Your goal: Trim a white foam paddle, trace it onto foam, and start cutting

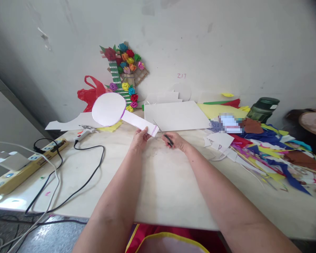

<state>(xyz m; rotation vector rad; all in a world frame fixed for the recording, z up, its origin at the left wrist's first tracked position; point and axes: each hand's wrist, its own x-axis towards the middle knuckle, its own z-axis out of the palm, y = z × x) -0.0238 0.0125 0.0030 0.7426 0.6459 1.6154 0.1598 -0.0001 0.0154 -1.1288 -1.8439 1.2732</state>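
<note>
A white paddle-shaped cutout with purple marker along parts of its edge is held up over the table, its round part at the left and its strip-like handle pointing right. My left hand pinches the handle near its end, beside purple lines drawn across it. Scissors with black handles are in my right hand, fingers wrapped round the grips. Their blades are parted and point up and left, close to the handle's end. Whether they touch it I cannot tell.
Behind stand a white board, colourful paper flowers and a red bag. Coloured scraps and a green bottle lie right. A power strip and black cable are left.
</note>
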